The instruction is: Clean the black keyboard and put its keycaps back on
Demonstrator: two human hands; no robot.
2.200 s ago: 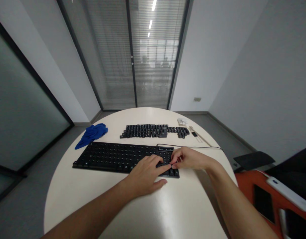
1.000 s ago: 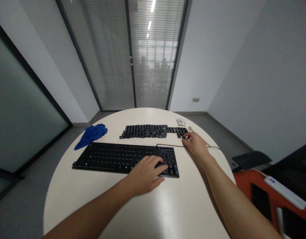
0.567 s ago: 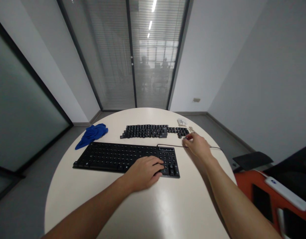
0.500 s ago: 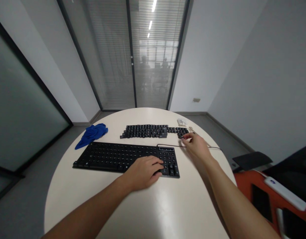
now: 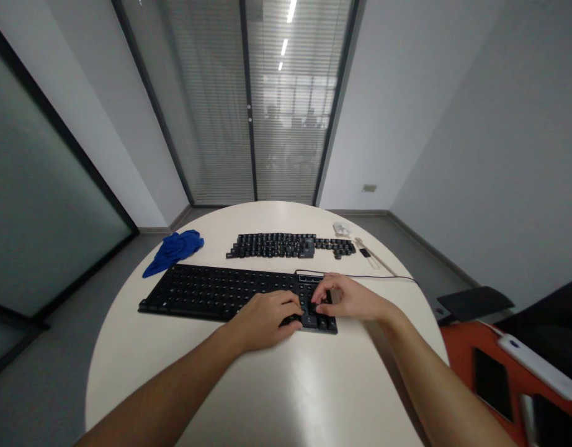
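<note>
A black keyboard (image 5: 211, 292) lies on the round table, most of its keycaps off and bare switch posts showing; several caps sit at the lower right of its number pad. My left hand (image 5: 266, 315) rests on the keyboard just left of the number pad, fingers stretched out and thumb apart. Over the number pad, my right hand (image 5: 344, 299) has thumb and fingertips together on a small black keycap (image 5: 312, 307), partly hidden by the fingers. Loose black keycaps (image 5: 272, 246) are laid out in rows behind the keyboard.
A crumpled blue cloth (image 5: 178, 248) lies at the left. Behind at the right are a small clear bag (image 5: 342, 229), a wire-looped tool (image 5: 366, 253) and a thin stick (image 5: 383, 263). The keyboard cable (image 5: 374, 277) runs off the right edge. Phones (image 5: 493, 382) lie on an orange seat.
My right hand has come from the loose keycaps at the back right down to the number pad. My left hand has stayed nearly in place on the keyboard.
</note>
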